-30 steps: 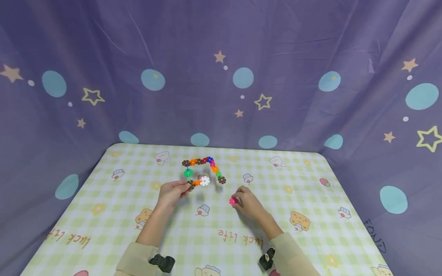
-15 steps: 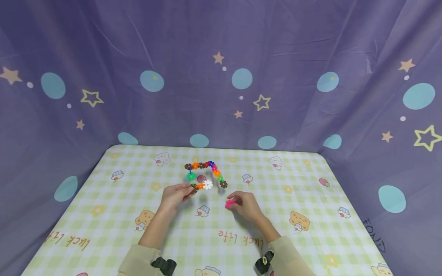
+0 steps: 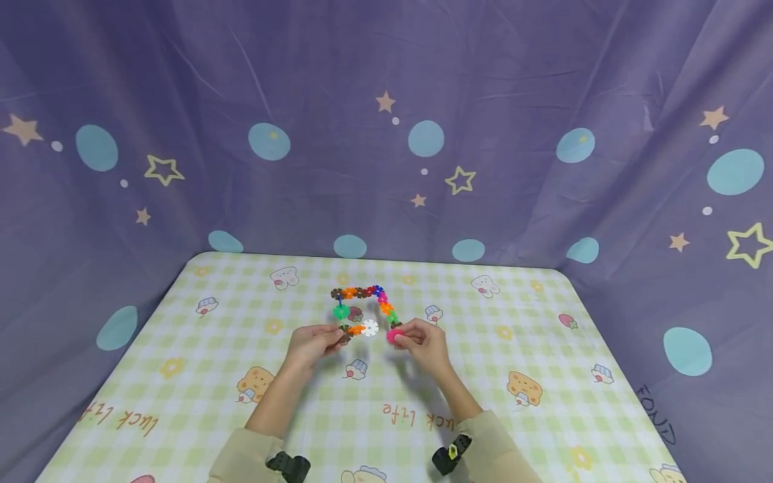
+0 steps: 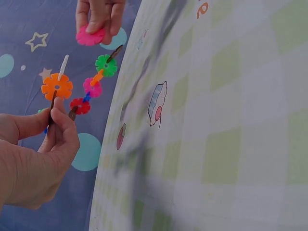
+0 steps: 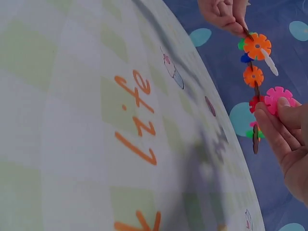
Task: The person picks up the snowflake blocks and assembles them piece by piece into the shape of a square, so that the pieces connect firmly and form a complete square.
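Observation:
My left hand point(image 3: 311, 343) pinches a brown disc near one end of a chain of slotted plastic snowflake discs point(image 3: 349, 293), held above the table. Beyond that grip sit an orange disc point(image 4: 57, 86) and a white disc point(image 3: 370, 328) at the chain's end. The chain bends round through green, blue, orange, brown, red and pink discs to a brown end disc point(image 4: 114, 54). Between thumb and fingers, my right hand point(image 3: 427, 345) holds a loose pink snowflake disc point(image 5: 278, 100). It overlaps the brown end disc in the head view, but both wrist views show a gap between them.
A table with a green-and-white checked cloth point(image 3: 519, 443) printed with cartoons and lettering lies beneath. Behind it hangs a purple curtain point(image 3: 338, 87) with stars and ovals. Dark wrist cameras point(image 3: 288, 465) are strapped over both sleeves.
My right hand has brought the pink disc left and up to the chain's brown end, turning it on the way. My left hand and the chain have shifted slightly right and toward me.

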`<state>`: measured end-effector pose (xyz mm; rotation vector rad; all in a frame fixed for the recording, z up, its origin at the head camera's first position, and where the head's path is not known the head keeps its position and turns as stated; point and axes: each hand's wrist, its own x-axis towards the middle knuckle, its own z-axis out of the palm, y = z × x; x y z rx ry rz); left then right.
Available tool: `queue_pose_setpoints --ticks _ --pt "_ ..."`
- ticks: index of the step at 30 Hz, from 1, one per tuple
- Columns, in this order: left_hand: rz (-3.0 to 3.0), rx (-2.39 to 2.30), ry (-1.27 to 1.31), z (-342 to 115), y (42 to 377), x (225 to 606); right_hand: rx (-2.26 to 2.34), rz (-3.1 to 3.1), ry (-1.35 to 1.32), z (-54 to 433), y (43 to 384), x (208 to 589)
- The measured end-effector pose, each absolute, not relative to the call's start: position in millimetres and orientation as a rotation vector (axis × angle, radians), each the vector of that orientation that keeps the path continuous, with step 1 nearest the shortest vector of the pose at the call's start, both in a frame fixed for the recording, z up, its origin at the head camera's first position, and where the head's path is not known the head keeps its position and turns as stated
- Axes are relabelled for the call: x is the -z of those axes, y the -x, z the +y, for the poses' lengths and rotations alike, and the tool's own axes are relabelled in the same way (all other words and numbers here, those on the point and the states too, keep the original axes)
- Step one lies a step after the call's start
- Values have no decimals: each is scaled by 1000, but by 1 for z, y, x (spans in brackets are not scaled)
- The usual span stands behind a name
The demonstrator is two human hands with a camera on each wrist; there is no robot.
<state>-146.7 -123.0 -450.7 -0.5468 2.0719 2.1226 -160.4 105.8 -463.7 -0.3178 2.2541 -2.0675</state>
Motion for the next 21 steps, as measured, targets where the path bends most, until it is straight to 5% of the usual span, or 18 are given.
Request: queue_pose_setpoints --ticks 21 --pt "2094 -2060 507 -117 146 452 2088 2407 493 97 157 455"
